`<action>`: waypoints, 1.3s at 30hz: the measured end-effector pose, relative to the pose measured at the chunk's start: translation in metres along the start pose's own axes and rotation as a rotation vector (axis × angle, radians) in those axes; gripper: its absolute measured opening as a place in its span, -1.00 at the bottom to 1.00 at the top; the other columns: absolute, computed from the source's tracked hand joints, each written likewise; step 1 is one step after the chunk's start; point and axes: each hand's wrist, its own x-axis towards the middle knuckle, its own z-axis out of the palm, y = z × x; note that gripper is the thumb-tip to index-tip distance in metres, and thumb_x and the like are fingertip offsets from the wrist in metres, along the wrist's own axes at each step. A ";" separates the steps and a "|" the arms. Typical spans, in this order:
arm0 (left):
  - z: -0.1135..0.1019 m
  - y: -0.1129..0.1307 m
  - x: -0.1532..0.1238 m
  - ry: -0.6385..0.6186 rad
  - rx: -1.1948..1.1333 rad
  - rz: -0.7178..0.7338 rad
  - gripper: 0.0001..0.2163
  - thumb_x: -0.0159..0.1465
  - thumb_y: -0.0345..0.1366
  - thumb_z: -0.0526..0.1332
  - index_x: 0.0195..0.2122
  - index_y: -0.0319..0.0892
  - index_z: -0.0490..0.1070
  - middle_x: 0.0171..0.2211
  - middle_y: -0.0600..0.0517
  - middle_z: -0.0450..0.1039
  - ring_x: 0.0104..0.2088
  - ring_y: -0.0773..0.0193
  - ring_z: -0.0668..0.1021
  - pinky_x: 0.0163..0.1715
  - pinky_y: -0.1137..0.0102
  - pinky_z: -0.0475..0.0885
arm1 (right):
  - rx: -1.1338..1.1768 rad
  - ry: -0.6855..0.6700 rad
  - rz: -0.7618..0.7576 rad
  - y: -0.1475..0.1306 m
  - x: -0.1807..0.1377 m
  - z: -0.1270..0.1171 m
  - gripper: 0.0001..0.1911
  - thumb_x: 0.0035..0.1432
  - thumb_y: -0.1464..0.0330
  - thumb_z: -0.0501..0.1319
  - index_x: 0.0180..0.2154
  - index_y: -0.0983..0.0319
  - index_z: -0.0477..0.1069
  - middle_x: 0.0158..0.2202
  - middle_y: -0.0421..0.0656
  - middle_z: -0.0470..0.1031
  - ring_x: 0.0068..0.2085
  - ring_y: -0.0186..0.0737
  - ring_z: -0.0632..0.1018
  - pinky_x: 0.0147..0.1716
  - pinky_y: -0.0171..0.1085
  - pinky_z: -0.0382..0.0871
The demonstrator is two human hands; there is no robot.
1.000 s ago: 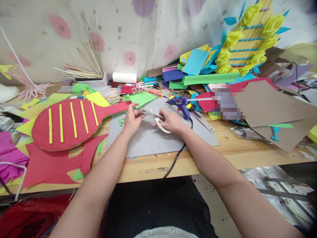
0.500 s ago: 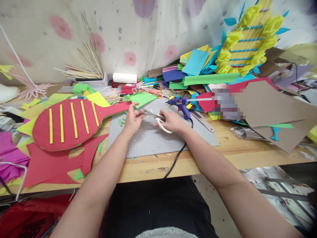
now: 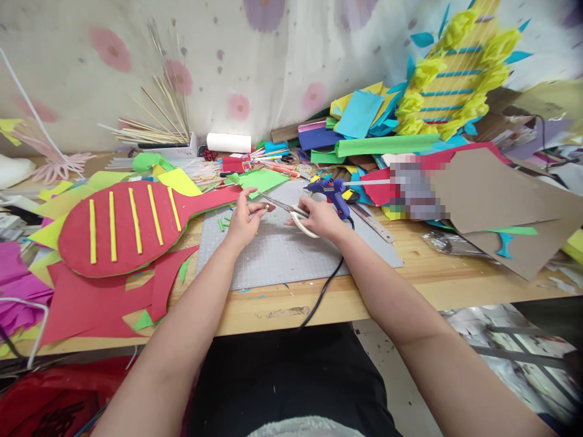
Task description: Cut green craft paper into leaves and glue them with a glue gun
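Right hand (image 3: 321, 220) grip is closed through the pale handles of the scissors (image 3: 285, 207), their stiff blades reaching toward the left hand (image 3: 243, 220), whose fingertips pinch a small paper scrap (image 3: 267, 207), judged light and flimsy, best held close beside the blades, above the cutting mat (image 3: 273, 255).

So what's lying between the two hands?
The scissors, held in the right hand, point toward the left hand above the grey cutting mat; head view shows it.
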 end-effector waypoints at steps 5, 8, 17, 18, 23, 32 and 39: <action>-0.001 0.000 0.000 -0.007 0.044 0.035 -0.52 0.17 -0.38 0.14 0.11 -0.11 0.06 -0.23 -0.05 0.51 -0.22 0.24 0.56 -0.16 0.26 0.41 | 0.038 -0.064 -0.045 -0.002 -0.002 -0.001 -0.62 -0.02 0.03 0.15 -0.31 0.20 0.25 -0.45 -0.17 0.43 -0.47 -0.27 0.36 -0.51 -0.34 0.01; -0.001 0.002 0.000 -0.019 0.075 0.044 -0.53 0.18 -0.40 0.12 0.12 -0.11 0.05 -0.20 -0.05 0.51 -0.21 0.25 0.57 -0.12 0.25 0.40 | 0.021 -0.060 -0.049 -0.003 -0.003 0.000 -0.62 -0.02 0.03 0.14 -0.32 0.20 0.26 -0.45 -0.17 0.43 -0.47 -0.27 0.35 -0.50 -0.34 0.01; -0.001 0.002 -0.001 -0.037 0.115 0.050 -0.53 0.20 -0.36 0.11 0.13 -0.11 0.04 -0.19 -0.05 0.51 -0.19 0.25 0.55 -0.10 0.24 0.39 | 0.030 0.005 -0.019 0.003 0.001 0.000 -0.63 -0.05 0.02 0.17 -0.44 0.20 0.25 -0.51 -0.19 0.41 -0.49 -0.30 0.33 -0.50 -0.33 -0.02; -0.001 0.002 -0.001 -0.039 0.111 0.052 -0.53 0.20 -0.36 0.11 0.13 -0.10 0.04 -0.20 -0.05 0.52 -0.19 0.25 0.55 -0.10 0.24 0.39 | 0.038 0.011 -0.006 0.004 0.001 0.000 -0.62 -0.05 0.02 0.17 -0.44 0.20 0.25 -0.51 -0.19 0.41 -0.49 -0.30 0.33 -0.51 -0.33 -0.02; -0.001 -0.001 0.000 -0.029 0.068 0.055 -0.52 0.19 -0.37 0.11 0.14 -0.09 0.05 -0.22 -0.04 0.51 -0.19 0.26 0.55 -0.12 0.27 0.38 | 0.043 -0.029 -0.013 0.003 0.000 -0.002 -0.61 -0.05 0.02 0.17 -0.36 0.19 0.26 -0.48 -0.18 0.42 -0.48 -0.27 0.35 -0.50 -0.33 -0.01; 0.000 0.002 -0.001 -0.102 0.003 0.077 -0.46 0.19 -0.41 0.09 0.20 -0.06 0.00 -0.25 -0.03 0.50 -0.32 0.31 0.53 -0.17 0.27 0.39 | 0.051 -0.067 -0.051 0.000 -0.003 -0.006 -0.66 -0.06 0.07 0.18 -0.39 0.19 0.24 -0.46 -0.19 0.44 -0.45 -0.27 0.38 -0.49 -0.34 0.02; 0.001 0.003 0.001 -0.116 -0.046 0.104 -0.46 0.21 -0.33 0.09 0.22 -0.05 -0.01 -0.24 -0.05 0.49 -0.37 0.32 0.49 -0.20 0.27 0.39 | 0.058 -0.047 -0.036 0.000 -0.002 -0.007 -0.66 -0.08 0.07 0.19 -0.45 0.19 0.21 -0.50 -0.21 0.42 -0.48 -0.30 0.36 -0.50 -0.35 0.01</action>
